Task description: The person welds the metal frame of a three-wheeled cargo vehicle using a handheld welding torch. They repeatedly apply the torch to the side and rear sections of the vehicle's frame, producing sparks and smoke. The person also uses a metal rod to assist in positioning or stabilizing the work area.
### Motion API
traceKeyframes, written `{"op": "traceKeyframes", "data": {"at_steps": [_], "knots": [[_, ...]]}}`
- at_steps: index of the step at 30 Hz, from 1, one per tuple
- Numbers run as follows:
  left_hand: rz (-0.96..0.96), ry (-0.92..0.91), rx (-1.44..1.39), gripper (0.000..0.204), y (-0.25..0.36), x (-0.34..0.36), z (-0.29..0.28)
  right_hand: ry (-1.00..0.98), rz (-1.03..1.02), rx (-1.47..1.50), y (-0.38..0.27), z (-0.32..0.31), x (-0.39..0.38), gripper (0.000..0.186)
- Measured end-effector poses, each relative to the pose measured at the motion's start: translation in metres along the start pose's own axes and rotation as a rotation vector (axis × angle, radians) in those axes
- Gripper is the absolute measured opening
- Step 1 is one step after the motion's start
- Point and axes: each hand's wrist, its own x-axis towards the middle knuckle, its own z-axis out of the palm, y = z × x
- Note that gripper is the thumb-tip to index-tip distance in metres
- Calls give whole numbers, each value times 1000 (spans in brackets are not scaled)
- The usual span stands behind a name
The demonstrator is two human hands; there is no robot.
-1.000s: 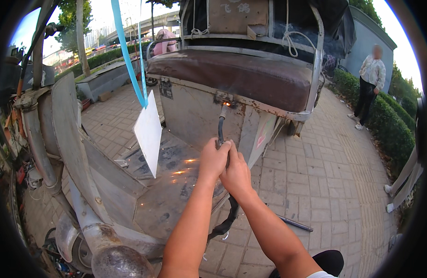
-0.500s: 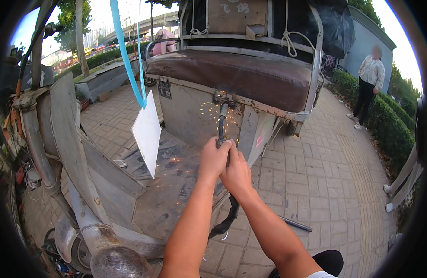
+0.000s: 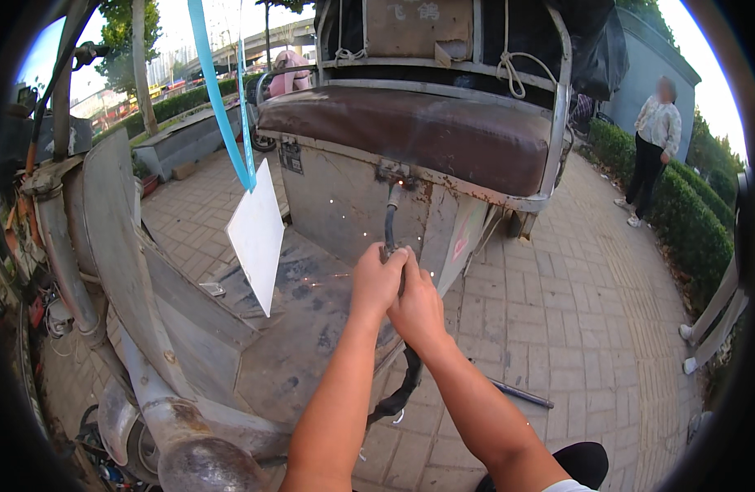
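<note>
Both my hands are wrapped around the handle of a welding torch (image 3: 390,217), in front of the vehicle's grey metal seat box (image 3: 336,193). My left hand (image 3: 376,280) and my right hand (image 3: 418,305) press together, fingers closed, hiding most of the handle. The torch's bent neck rises from them, its nozzle up close to a scorched bracket (image 3: 391,174) under the seat edge. A small orange glow shows there, and a few sparks are in the air. A thick black cable (image 3: 404,392) runs down below my hands.
Above the box sits a brown padded seat (image 3: 410,123). A white card (image 3: 259,238) hangs on a blue lanyard to the left, before the grey front shield (image 3: 127,262). A metal tube (image 3: 521,394) lies on the paving. A person (image 3: 656,143) stands beside the hedge (image 3: 689,201).
The dense yellow spark shower at the nozzle has died down to a few scattered specks and a small glow. My hands stay nearly still. The hanging card has swung slightly left.
</note>
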Motion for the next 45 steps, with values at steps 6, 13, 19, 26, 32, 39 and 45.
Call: {"op": "traceKeyframes", "data": {"at_steps": [6, 13, 19, 26, 32, 39, 45], "knots": [[4, 7, -34, 30, 4, -1, 0, -29, 32, -13, -6, -4, 1, 68], [13, 0, -21, 30, -2, 3, 2, -21, 37, -11, -4, -4, 2, 67], [34, -3, -61, 30, -4, 4, 4, -43, 45, -8, -6, -6, 4, 68], [18, 6, -40, 30, -3, 5, 1, -47, 65, 12, -8, -5, 4, 69], [7, 15, -3, 27, 4, 0, -2, -16, 42, 33, -11, -3, 0, 69], [8, 5, 18, 20, 6, 2, -7, -6, 32, -9, -15, 0, -1, 69], [15, 12, 10, 30, -3, 6, -4, 2, 47, -10, -12, -1, 0, 67]]}}
